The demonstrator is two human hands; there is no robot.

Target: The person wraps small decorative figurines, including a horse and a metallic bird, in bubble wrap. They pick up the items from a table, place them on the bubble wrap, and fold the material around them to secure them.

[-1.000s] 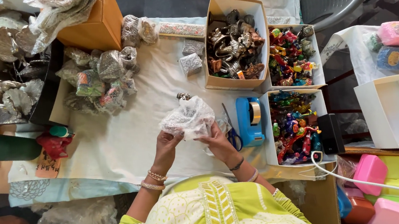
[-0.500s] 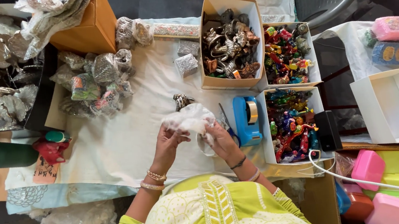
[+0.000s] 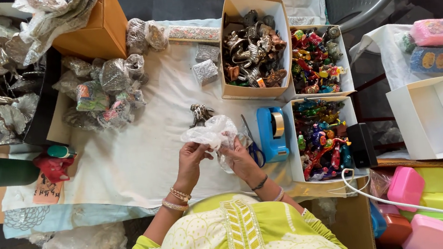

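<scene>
My left hand and my right hand both grip a crumpled piece of clear bubble wrap just above a white cloth on the table. A small metal figurine lies on the cloth right behind the wrap, apart from my fingers. Blue-handled scissors lie beside my right hand, next to a blue tape dispenser.
A box of metal figurines and two boxes of colourful figurines stand at right. Wrapped items pile up at the back left, metal pieces at far left. An empty white box and coloured plastic boxes are at right.
The wrap has been squeezed smaller and drawn towards me. The metal figurine behind it now shows in full on the cloth.
</scene>
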